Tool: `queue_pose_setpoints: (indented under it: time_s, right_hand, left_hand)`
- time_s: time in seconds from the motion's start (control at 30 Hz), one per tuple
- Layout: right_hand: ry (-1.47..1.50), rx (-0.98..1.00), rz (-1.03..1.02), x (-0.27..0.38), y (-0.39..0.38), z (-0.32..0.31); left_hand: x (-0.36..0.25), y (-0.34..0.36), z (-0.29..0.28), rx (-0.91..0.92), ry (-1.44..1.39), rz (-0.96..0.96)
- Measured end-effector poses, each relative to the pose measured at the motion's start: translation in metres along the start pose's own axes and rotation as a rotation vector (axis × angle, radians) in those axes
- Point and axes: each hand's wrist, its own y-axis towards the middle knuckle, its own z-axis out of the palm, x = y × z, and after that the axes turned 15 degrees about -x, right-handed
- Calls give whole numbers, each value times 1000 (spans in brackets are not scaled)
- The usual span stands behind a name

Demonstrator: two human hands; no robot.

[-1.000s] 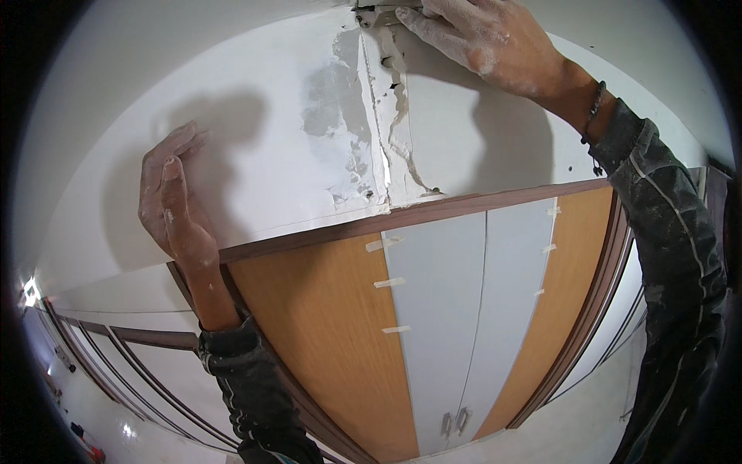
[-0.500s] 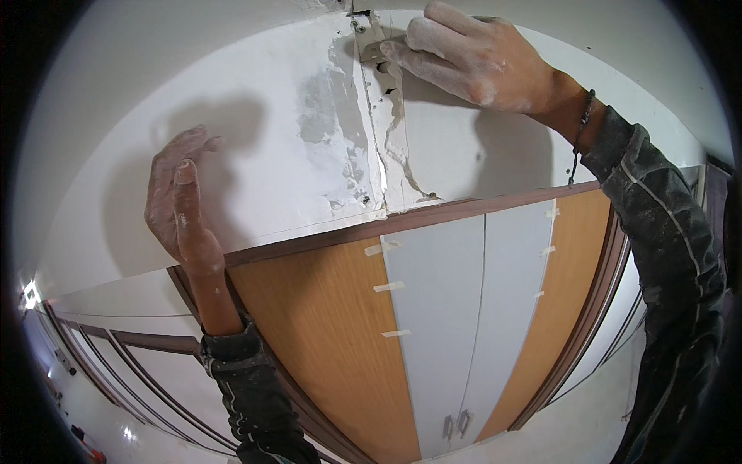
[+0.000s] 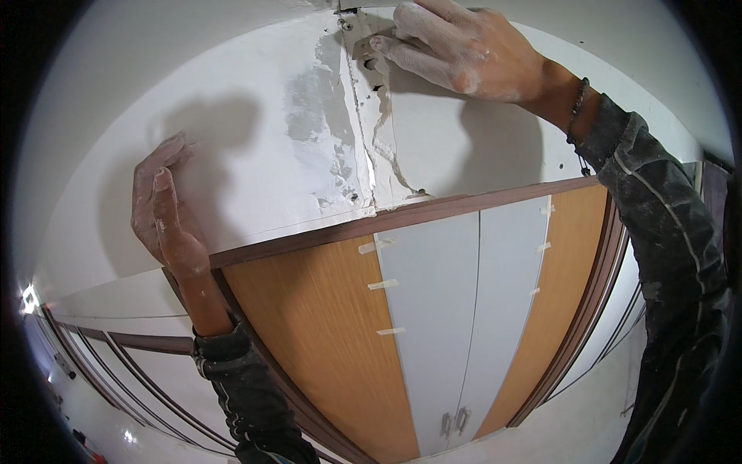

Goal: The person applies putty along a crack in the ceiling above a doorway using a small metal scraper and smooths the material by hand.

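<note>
My right hand [image 3: 471, 56], coated in white dust, reaches up to the damaged seam [image 3: 380, 143] between two white wall panels. Its fingers are curled, with a fingertip at the upper part of the seam; whatever they may grip is hidden. Torn, ragged edges, dark holes and screw heads show along the seam. A grey smeared patch [image 3: 307, 104] lies left of it. On the left my dusty left hand [image 3: 166, 213] is raised before the left panel [image 3: 255, 178], fingers extended and slightly bent, thumb apart, holding nothing. I cannot tell whether it touches the panel.
Below the panels runs a brown wooden trim [image 3: 309, 241]. Beneath it stand grey double doors [image 3: 433, 309], with tape strips along their edges, between orange-brown wood panels [image 3: 317, 332]. Dark-framed sliding panels [image 3: 147, 371] are at lower left. A white ceiling curves overhead.
The view has shifted slightly, so the seam and doors sit a little further left. My left hand has moved slightly left and down; my right hand stays at the seam's upper part.
</note>
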Motion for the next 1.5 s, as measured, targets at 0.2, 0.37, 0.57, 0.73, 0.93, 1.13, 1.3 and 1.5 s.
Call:
queue_pose_setpoints:
  time_s: [0.2, 0.37, 0.57, 0.73, 0.93, 1.13, 1.3, 1.5]
  right_hand:
    - [-3, 36, 69, 5, 5, -7]
    - [-44, -72, 75, 3, -10, 3]
    - [-91, -1, 119, 10, 1, -8]
    - [-6, -109, 62, 1, -6, 8]
    - [3, -130, 45, 0, -9, 9]
    - [-29, -103, 69, -4, -6, 9]
    - [13, -45, 5, -6, -1, 7]
    - [61, -57, 37, -3, -6, 10]
  left_hand:
    - [3, 3, -3, -12, 16, -7]
    - [6, 3, -2, -3, -32, 26]
    - [-1, 0, 2, 13, 49, 45]
    - [-7, -3, 8, 49, 96, 51]
    - [-9, -4, 6, 60, 52, 56]
    - [-6, -3, 7, 73, 16, 72]
    - [-8, -4, 6, 60, 17, 73]
    - [-5, -5, 4, 69, 34, 101]
